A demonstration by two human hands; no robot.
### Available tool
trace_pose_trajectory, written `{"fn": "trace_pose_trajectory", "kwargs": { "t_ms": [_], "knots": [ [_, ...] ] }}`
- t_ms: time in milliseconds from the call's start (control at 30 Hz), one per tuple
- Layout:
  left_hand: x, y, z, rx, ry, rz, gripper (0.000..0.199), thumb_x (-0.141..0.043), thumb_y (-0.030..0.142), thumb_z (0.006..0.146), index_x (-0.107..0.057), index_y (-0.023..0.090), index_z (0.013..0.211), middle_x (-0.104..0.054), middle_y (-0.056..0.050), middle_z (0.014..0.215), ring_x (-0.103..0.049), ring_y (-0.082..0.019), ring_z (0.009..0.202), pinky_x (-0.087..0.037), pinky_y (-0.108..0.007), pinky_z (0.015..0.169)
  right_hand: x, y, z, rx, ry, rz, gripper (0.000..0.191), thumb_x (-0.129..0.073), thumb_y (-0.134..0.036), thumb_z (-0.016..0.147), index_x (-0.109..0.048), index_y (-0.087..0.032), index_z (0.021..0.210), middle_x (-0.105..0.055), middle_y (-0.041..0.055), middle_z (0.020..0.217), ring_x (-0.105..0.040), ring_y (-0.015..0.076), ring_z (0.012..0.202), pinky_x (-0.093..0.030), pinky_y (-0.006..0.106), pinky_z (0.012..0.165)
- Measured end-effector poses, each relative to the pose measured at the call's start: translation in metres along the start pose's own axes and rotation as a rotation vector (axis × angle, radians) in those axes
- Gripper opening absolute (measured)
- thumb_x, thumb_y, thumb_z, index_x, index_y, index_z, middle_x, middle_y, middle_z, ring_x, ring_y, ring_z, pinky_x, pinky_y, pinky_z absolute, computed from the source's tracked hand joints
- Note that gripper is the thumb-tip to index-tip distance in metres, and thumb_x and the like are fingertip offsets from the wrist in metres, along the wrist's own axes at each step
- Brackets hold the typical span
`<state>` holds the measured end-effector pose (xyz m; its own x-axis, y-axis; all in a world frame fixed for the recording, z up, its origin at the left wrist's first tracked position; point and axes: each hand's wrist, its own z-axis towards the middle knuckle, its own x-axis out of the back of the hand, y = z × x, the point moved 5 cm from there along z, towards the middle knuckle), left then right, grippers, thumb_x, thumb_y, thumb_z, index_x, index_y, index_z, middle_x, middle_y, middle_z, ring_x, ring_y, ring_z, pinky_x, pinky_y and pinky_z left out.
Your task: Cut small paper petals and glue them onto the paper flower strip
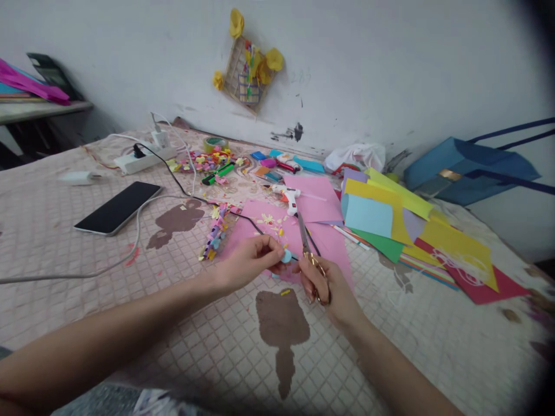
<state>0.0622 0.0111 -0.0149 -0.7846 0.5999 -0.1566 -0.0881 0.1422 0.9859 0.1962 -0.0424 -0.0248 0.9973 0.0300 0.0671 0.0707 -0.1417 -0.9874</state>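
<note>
My left hand pinches a small light-blue paper piece between thumb and fingers. In my right hand is a pair of scissors with gold handles, its blades pointing away from me. Both hands are close together over pink paper sheets. A white glue gun lies just beyond the scissors' tips, on the pink paper. Small paper scraps are scattered near it. Left of my left hand rests a strip decorated with colourful paper flowers.
A phone, a power strip and cables occupy the left side. Coloured paper sheets are piled at right, below a blue bag. Green cutter and tape roll lie toward the wall.
</note>
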Motion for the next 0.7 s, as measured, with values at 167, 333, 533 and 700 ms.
{"fn": "trace_pose_trajectory", "kwargs": {
  "t_ms": [167,333,533,700],
  "knots": [
    [-0.011,-0.002,-0.004,0.037,-0.165,0.164,0.018,-0.055,0.028,0.080,-0.052,0.012,0.073,-0.058,0.000,0.064,-0.055,-0.009,0.059,-0.044,-0.023,0.059,0.003,-0.007,0.000,0.017,-0.029,-0.028,0.027,-0.057,-0.040,0.078,-0.051,-0.016,0.067,-0.040,-0.0075,0.044,-0.036,0.0052,0.037,-0.028,0.017,0.036],
    [-0.017,0.000,-0.006,0.029,-0.224,0.308,0.016,-0.053,0.025,0.081,-0.053,0.011,0.072,-0.055,0.001,0.060,-0.051,-0.007,0.055,-0.040,-0.020,0.054,0.000,-0.005,0.000,-0.028,-0.113,-0.107,0.020,-0.058,-0.035,0.075,-0.053,-0.015,0.072,-0.042,-0.0083,0.044,-0.034,0.0045,0.034,-0.028,0.016,0.034],
    [-0.010,-0.003,-0.002,0.018,-0.172,0.338,0.018,-0.053,0.028,0.081,-0.053,0.012,0.074,-0.055,0.000,0.063,-0.052,-0.009,0.058,-0.042,-0.021,0.056,0.000,-0.006,-0.001,-0.022,-0.149,-0.130,0.016,-0.057,-0.030,0.073,-0.050,-0.017,0.068,-0.041,-0.0081,0.048,-0.037,0.0050,0.037,-0.031,0.016,0.035],
    [-0.009,-0.008,-0.001,0.057,-0.169,0.213,0.020,-0.056,0.030,0.079,-0.053,0.011,0.085,-0.057,-0.002,0.075,-0.054,-0.010,0.064,-0.046,-0.024,0.059,0.004,-0.006,0.000,0.000,-0.017,-0.125,0.016,-0.056,-0.031,0.075,-0.051,-0.017,0.070,-0.040,-0.0081,0.047,-0.037,0.0055,0.037,-0.027,0.017,0.035]
  ]
}}
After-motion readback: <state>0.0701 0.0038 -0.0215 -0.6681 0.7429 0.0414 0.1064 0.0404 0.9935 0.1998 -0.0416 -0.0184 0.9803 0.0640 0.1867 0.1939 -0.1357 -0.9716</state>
